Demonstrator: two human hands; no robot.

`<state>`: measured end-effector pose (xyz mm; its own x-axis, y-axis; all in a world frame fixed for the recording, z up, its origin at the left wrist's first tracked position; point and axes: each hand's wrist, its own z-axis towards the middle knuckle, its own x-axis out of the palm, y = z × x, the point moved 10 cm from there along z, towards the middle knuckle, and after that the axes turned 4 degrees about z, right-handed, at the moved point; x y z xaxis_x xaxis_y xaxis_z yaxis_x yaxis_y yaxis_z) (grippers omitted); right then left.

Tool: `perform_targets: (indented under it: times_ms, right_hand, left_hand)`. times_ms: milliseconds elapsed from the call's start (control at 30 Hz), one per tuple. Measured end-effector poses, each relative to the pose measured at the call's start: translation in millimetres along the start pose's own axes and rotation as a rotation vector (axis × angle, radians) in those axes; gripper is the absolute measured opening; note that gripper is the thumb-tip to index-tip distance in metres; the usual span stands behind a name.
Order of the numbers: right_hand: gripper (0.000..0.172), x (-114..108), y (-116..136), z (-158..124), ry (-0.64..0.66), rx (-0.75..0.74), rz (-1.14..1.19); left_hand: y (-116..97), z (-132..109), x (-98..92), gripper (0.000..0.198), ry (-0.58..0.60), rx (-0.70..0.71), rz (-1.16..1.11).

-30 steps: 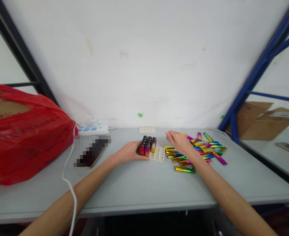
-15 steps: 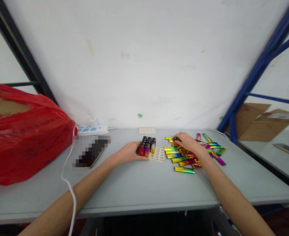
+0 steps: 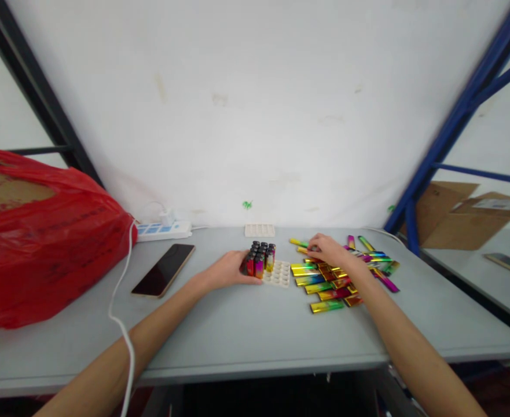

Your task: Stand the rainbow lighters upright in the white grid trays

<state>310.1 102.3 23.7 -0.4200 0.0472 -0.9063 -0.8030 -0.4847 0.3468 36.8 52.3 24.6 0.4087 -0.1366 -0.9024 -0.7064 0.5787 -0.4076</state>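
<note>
Several upright lighters with black tops (image 3: 260, 255) stand close together in a pale tray with round holes (image 3: 281, 273). My left hand (image 3: 233, 268) wraps round the left side of this group, its fingers partly hidden behind the lighters. On the right lies a loose pile of shiny lighters (image 3: 329, 294) in gold, green, purple and red. At the pile's far left edge my right hand (image 3: 324, 248) has its fingers curled together, closed on what looks like a lighter, mostly hidden by the fingers.
A phone (image 3: 164, 270) lies left of my left hand, with a white cable (image 3: 118, 321) across my left forearm. Behind are a power strip (image 3: 161, 230) and a second pale tray (image 3: 259, 230). A red bag (image 3: 55, 249) stands far left, cardboard boxes (image 3: 463, 223) far right.
The nearer gold and green lighters in the pile have slid slightly right and towards me. My right hand's fingers have drawn in a little; my left hand stays put.
</note>
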Motion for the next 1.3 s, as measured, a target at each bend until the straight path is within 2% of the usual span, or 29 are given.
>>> perform_targets:
  times_ms: [133, 367, 433, 567, 700, 767, 833, 1067, 1300]
  right_hand:
    - [0.012, -15, 11, -2, -0.101, 0.012, 0.029]
    - [0.045, -39, 25, 0, -0.321, 0.078, 0.422]
    - [0.055, -34, 26, 3, -0.344, 0.1, 0.591]
    - [0.062, -10, 38, 8, -0.291, 0.14, 0.9]
    - [0.059, 13, 64, 8, -0.142, 0.124, 1.11]
    - [0.056, 19, 76, 7, -0.089, 0.126, 1.093]
    - [0.055, 22, 80, 5, -0.092, 0.152, 1.034]
    - [0.06, 9, 81, 1, -0.336, 0.151, 0.637]
    - [0.043, 1, 95, -2, -0.39, 0.087, 0.482]
  left_hand:
    - [0, 0, -1.0, 0.067, -0.007, -0.006, -0.001]
    - [0, 0, 0.3, 0.068, -0.005, 0.003, 0.003]
    - [-1, 0, 0.4, 0.068, -0.006, 0.012, -0.003]
    - [-2, 0, -0.9, 0.067, -0.002, 0.0, -0.022]
    - [-4, -1, -1.7, 0.066, 0.002, -0.006, -0.028]
    - [-5, -1, -1.3, 0.065, 0.004, 0.0, -0.031]
    - [-5, -1, -1.0, 0.063, 0.001, 0.007, -0.032]
    - [-3, 0, -0.4, 0.065, -0.007, 0.019, -0.035]
    - [-3, -1, -0.6, 0.067, -0.005, 0.019, -0.031]
